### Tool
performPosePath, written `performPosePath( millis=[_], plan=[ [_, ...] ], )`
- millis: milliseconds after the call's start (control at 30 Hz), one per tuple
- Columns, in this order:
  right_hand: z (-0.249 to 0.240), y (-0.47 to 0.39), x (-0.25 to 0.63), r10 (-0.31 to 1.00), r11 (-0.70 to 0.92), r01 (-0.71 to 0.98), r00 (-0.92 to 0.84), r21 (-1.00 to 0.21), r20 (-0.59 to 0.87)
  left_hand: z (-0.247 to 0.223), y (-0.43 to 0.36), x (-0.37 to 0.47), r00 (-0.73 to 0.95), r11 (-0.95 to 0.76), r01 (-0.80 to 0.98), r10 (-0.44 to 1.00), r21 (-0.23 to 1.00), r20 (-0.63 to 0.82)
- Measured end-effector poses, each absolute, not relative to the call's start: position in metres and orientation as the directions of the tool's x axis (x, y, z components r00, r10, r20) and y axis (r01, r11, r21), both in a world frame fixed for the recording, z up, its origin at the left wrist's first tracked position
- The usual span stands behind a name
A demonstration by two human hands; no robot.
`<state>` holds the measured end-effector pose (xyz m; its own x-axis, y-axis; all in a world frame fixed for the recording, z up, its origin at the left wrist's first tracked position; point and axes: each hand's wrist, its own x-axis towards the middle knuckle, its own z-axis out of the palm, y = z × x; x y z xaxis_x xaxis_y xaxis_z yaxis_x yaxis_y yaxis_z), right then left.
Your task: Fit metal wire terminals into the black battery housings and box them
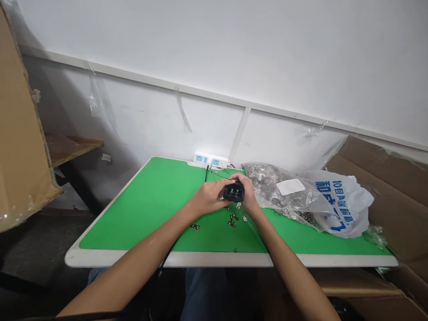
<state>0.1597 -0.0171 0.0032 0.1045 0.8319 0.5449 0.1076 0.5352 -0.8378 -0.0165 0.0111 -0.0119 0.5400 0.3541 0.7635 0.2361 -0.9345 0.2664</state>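
Observation:
Over the green mat (133, 209), both hands hold a black plastic housing (234, 192) with a rounded outline and a recess facing me. My left hand (211, 195) grips its left side, with the thumb along the upper edge. On the right side, the fingers of my right hand (246, 189) wrap around it, partly hidden behind. A thin wire shows near the left fingers. Several small dark metal pieces (232, 220) lie on the mat below the hands, and a pale small metal piece (245, 218) is near my right wrist.
A white power strip (210, 159) stands at the mat's back edge, with a black cable plugged in. Clear bags of small parts (284, 187) and a white printed plastic bag (347, 203) lie to the right. Cardboard (394, 200) borders the table's right side; another cardboard sheet (23, 116) stands left.

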Motion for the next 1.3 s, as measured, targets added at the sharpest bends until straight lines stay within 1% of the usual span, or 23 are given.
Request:
performPosePath(
  millis=[167, 233, 300, 367, 467, 533, 600, 667, 767, 833, 933, 1033, 1100, 1167, 1300],
  plan=[
    [-0.002, -0.019, 0.153, 0.858, 0.504, 0.071, 0.078, -0.861, 0.508, -0.017, 0.012, -0.016, 0.526, -0.935, 0.274, 0.343, 0.227, 0.778],
    [-0.004, -0.019, 0.154, 0.865, 0.494, 0.080, 0.052, -0.866, 0.499, -0.018, 0.012, -0.015, 0.543, -0.928, 0.282, 0.364, 0.244, 0.757],
    [-0.004, -0.019, 0.156, 0.862, 0.496, 0.111, 0.058, -0.861, 0.504, -0.016, 0.010, -0.015, 0.563, -0.912, 0.290, 0.408, 0.291, 0.719],
    [-0.003, -0.018, 0.161, 0.831, 0.525, 0.173, 0.107, -0.833, 0.546, -0.010, 0.008, -0.015, 0.585, -0.890, 0.288, 0.456, 0.354, 0.671],
    [-0.001, -0.015, 0.171, 0.736, 0.570, 0.330, 0.203, -0.753, 0.646, 0.002, 0.004, -0.016, 0.611, -0.848, 0.276, 0.519, 0.453, 0.598],
    [-0.001, -0.013, 0.180, 0.671, 0.554, 0.454, 0.252, -0.698, 0.697, 0.009, 0.003, -0.016, 0.639, -0.821, 0.273, 0.544, 0.501, 0.544],
    [-0.001, -0.012, 0.188, 0.614, 0.517, 0.555, 0.290, -0.651, 0.734, 0.011, 0.001, -0.014, 0.673, -0.809, 0.288, 0.551, 0.512, 0.493],
    [-0.001, -0.011, 0.193, 0.568, 0.492, 0.619, 0.305, -0.613, 0.764, 0.009, 0.002, -0.013, 0.685, -0.813, 0.319, 0.553, 0.488, 0.474],
    [-0.003, -0.011, 0.192, 0.537, 0.498, 0.650, 0.289, -0.574, 0.793, 0.004, 0.005, -0.011, 0.624, -0.807, 0.399, 0.587, 0.436, 0.516],
    [-0.004, -0.011, 0.188, 0.552, 0.514, 0.635, 0.269, -0.577, 0.789, 0.001, 0.008, -0.013, 0.571, -0.793, 0.450, 0.608, 0.409, 0.551],
    [-0.004, -0.011, 0.182, 0.607, 0.535, 0.583, 0.239, -0.612, 0.758, 0.001, 0.011, -0.017, 0.524, -0.780, 0.495, 0.620, 0.384, 0.584],
    [-0.004, -0.011, 0.177, 0.617, 0.565, 0.541, 0.225, -0.623, 0.754, 0.003, 0.009, -0.020, 0.492, -0.776, 0.495, 0.622, 0.392, 0.609],
    [-0.005, -0.010, 0.176, 0.611, 0.582, 0.524, 0.222, -0.621, 0.760, 0.005, 0.008, -0.019, 0.498, -0.798, 0.474, 0.592, 0.372, 0.634],
    [-0.005, -0.008, 0.178, 0.621, 0.589, 0.505, 0.216, -0.631, 0.753, 0.010, 0.008, -0.017, 0.533, -0.835, 0.465, 0.528, 0.293, 0.661],
    [-0.003, -0.006, 0.181, 0.678, 0.595, 0.448, 0.167, -0.667, 0.716, 0.024, 0.013, -0.020, 0.619, -0.881, 0.469, 0.382, 0.068, 0.687]
  ],
)
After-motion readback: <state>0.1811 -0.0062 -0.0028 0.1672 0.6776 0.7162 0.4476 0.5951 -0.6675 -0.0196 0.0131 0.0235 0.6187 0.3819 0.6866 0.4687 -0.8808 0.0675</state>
